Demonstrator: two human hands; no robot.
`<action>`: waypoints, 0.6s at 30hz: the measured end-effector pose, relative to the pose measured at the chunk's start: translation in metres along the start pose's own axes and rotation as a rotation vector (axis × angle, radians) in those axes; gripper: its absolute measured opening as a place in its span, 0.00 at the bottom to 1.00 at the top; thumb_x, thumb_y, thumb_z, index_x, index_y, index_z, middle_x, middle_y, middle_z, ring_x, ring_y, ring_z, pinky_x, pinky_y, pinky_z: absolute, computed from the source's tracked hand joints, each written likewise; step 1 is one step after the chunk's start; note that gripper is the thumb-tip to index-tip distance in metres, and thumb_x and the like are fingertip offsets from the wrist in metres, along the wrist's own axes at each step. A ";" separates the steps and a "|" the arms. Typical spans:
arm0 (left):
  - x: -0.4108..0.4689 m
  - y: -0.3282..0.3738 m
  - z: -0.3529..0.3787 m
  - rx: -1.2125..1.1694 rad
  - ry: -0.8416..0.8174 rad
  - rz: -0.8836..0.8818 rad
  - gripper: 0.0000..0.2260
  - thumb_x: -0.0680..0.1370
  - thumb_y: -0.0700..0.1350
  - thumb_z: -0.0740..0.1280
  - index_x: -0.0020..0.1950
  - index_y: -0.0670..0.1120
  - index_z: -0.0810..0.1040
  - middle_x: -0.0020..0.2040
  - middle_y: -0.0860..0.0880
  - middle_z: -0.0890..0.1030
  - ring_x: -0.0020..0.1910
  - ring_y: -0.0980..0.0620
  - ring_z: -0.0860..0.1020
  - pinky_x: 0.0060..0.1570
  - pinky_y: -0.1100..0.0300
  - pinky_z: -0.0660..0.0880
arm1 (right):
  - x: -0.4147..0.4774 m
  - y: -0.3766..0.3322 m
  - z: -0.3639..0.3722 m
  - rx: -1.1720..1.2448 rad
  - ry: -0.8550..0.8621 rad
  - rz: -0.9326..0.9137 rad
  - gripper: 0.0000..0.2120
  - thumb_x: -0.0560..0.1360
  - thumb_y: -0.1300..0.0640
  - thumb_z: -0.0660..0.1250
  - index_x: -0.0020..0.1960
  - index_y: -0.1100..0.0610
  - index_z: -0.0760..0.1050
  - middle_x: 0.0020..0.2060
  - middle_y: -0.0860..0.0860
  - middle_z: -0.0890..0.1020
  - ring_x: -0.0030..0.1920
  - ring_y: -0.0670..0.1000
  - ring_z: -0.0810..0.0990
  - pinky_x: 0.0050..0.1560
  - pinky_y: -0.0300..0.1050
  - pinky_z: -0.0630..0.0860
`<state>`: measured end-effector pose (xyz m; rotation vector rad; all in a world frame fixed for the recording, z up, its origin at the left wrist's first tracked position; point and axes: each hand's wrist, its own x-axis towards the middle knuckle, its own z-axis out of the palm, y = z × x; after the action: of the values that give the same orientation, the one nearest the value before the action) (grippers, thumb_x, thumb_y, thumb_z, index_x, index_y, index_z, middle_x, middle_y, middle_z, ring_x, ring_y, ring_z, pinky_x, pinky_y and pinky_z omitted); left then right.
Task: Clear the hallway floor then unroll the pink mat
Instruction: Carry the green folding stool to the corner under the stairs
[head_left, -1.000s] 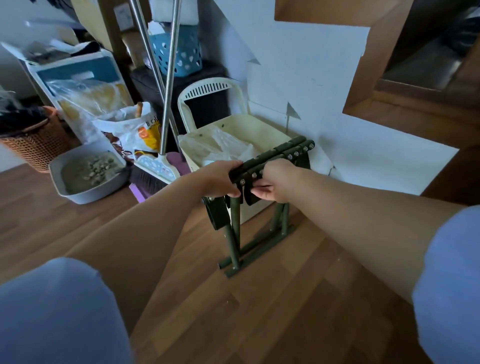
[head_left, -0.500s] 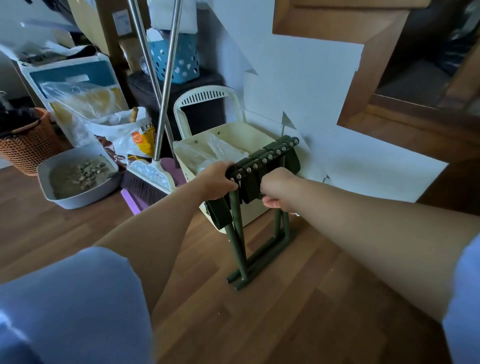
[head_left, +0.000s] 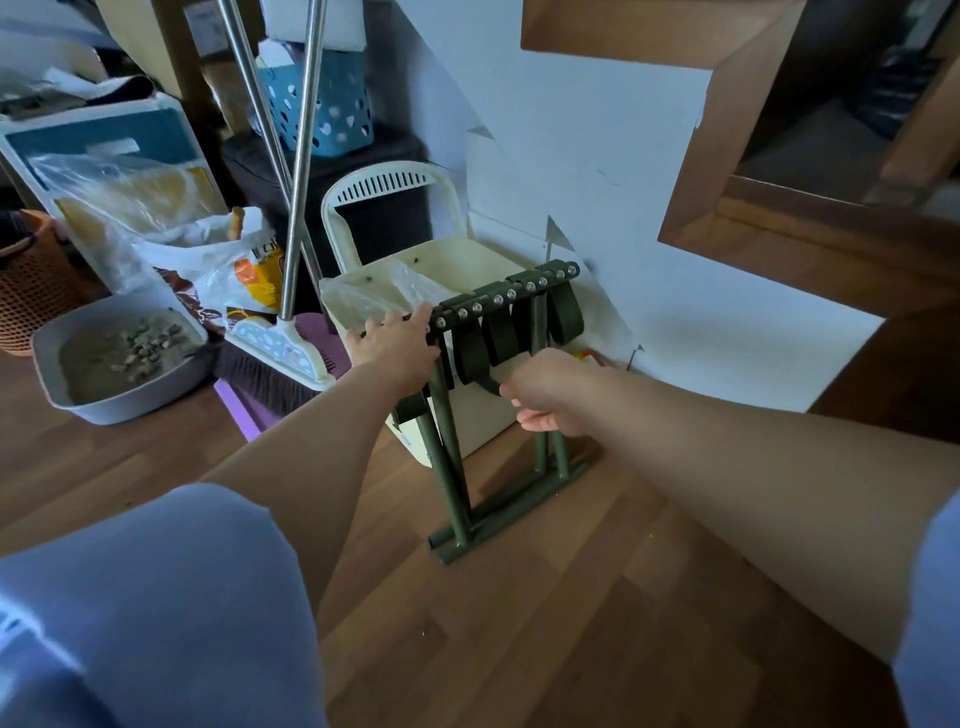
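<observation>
Grip: right hand (head_left: 550, 397) curled round one hanging strap (head_left: 492, 385), left hand (head_left: 395, 343) laid flat-fingered on top rail (head_left: 498, 299) | folded stool (head_left: 452, 483) upright on floor (head_left: 571, 597), rail running near-left to far-right, just before cream chair (head_left: 452, 260) | pinkish-purple roll (head_left: 236, 402), likely the mat, lies leftward under broom (head_left: 280, 348), nearer left hand | stool wants lifting aside first

No text you can actually read, the white bag (head_left: 218, 260) beside the broom (head_left: 275, 345) carries dark lettering on an orange and yellow patch, too blurred and small for you to make out a word
</observation>
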<state>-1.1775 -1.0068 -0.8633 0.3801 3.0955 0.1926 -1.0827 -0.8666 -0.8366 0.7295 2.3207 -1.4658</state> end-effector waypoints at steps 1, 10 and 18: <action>0.000 -0.001 0.000 -0.007 0.001 -0.002 0.24 0.79 0.52 0.59 0.74 0.55 0.57 0.68 0.42 0.69 0.68 0.38 0.66 0.66 0.40 0.61 | -0.001 0.000 0.000 -0.017 0.003 -0.001 0.14 0.78 0.65 0.59 0.35 0.56 0.63 0.34 0.52 0.69 0.32 0.48 0.69 0.37 0.41 0.70; 0.001 0.007 0.002 -0.049 0.014 -0.085 0.25 0.78 0.50 0.62 0.73 0.52 0.58 0.69 0.43 0.68 0.69 0.39 0.65 0.68 0.38 0.59 | -0.003 0.008 -0.001 -0.028 -0.028 0.008 0.13 0.77 0.65 0.60 0.36 0.56 0.63 0.49 0.57 0.71 0.33 0.48 0.68 0.35 0.40 0.69; -0.011 0.014 -0.005 -0.004 0.011 -0.092 0.37 0.75 0.61 0.63 0.77 0.50 0.50 0.76 0.42 0.58 0.75 0.37 0.53 0.73 0.38 0.46 | -0.011 0.003 -0.008 -0.001 0.013 -0.008 0.13 0.77 0.65 0.61 0.35 0.57 0.64 0.41 0.56 0.73 0.38 0.52 0.72 0.45 0.45 0.71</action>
<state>-1.1640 -0.9968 -0.8572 0.2368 3.1143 0.2004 -1.0721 -0.8611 -0.8296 0.7322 2.3363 -1.4670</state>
